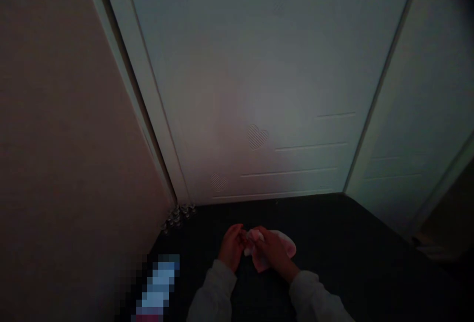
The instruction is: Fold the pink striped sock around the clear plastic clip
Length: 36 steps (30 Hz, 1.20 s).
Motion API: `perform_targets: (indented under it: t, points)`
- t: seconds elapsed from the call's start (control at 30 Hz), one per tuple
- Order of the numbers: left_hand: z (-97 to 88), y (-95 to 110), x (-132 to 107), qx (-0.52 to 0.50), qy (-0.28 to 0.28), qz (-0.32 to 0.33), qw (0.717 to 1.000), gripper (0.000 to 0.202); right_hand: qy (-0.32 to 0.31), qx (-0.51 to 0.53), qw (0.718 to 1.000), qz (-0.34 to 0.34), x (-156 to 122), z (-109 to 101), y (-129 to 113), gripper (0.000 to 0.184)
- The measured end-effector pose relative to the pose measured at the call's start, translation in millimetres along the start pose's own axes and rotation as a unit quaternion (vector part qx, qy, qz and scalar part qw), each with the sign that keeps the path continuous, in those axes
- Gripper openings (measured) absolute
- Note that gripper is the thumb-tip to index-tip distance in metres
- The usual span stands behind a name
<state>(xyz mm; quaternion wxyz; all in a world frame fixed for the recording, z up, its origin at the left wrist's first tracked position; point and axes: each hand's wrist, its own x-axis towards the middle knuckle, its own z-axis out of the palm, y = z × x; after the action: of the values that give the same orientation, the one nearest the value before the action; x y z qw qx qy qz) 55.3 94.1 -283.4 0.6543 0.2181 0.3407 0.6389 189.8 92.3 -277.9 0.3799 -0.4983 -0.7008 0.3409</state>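
Both my hands are together low in the middle of the head view, over a dark surface [314,223]. Between them is a small, soft pink-and-white sock [290,247], rounded at its right end and bunched at the left. My right hand [272,248] is closed on it from above, so part of the fabric is hidden under the fingers. My left hand [232,244] has its fingers curled at the bunched left end. Dim light blurs exactly how those fingertips meet the fabric. Grey sleeves cover both forearms.
Ahead stands a white panel [237,75] with embossed hearts and lines, with a side panel [407,154] on the right. A brownish wall [66,114] rises on the left. Several small shiny objects [177,216] sit in the left corner. A pixelated bright patch [159,285] lies lower left.
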Motion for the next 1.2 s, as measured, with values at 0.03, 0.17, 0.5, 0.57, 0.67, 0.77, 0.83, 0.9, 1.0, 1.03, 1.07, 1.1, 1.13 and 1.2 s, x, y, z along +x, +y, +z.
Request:
perform_targets:
  t: [0.03,0.17,0.5,0.57,0.67,0.77,0.83,0.9,1.0,1.03,1.07,1.1,1.13,1.2]
  points:
    - [0.3,0,0,0.001,-0.003,-0.001,1.0,0.017,-0.001,0.001,1.0,-0.004,0,0,0,0.029]
    - [1.7,2,0,-0.001,-0.013,-0.011,1.0,0.017,-0.007,-0.017,1.0,0.003,0,-2,-2,0.023]
    - [4.6,2,3,0.017,-0.02,-0.011,1.0,0.018,-0.002,-0.012,1.0,-0.004,1,-4,3,0.025]
    - [4.8,2,3,0.02,-0.03,-0.012,0.999,0.018,0.0,-0.005,1.0,-0.007,2,-5,2,0.024]
    - [5.6,4,2,0.023,-0.037,-0.023,0.999,0.017,-0.011,0.024,1.0,0.0,2,-8,0,0.026]
    - [6.7,6,1,0.022,-0.044,-0.036,0.998,0.016,-0.024,0.045,0.999,0.003,2,-13,-1,0.029]
    - [7.2,6,1,0.021,-0.05,-0.041,0.998,0.016,-0.026,0.043,0.999,-0.002,2,-15,-2,0.031]
    - [7.7,6,0,0.018,-0.052,-0.047,0.997,0.016,-0.028,0.038,0.999,-0.008,2,-17,-2,0.03]
    - [8.5,7,-1,0.021,-0.046,-0.051,0.997,0.017,-0.024,0.021,0.999,-0.012,2,-15,1,0.019]
    - [8.6,7,-1,0.033,-0.042,-0.047,0.997,0.018,-0.02,0.013,1.0,-0.012,2,-14,2,0.015]
    - [8.7,7,-1,0.051,-0.038,-0.042,0.997,0.019,-0.016,0.004,1.0,-0.013,2,-13,3,0.014]
    - [8.7,7,0,0.072,-0.034,-0.037,0.996,0.021,-0.011,-0.006,1.0,-0.014,2,-12,4,0.014]
    - [8.5,8,0,0.094,-0.032,-0.032,0.995,0.023,-0.007,-0.015,1.0,-0.016,2,-11,5,0.015]
    - [7.7,9,0,0.128,-0.034,-0.026,0.991,0.026,-0.006,-0.033,0.999,-0.02,2,-11,6,0.016]
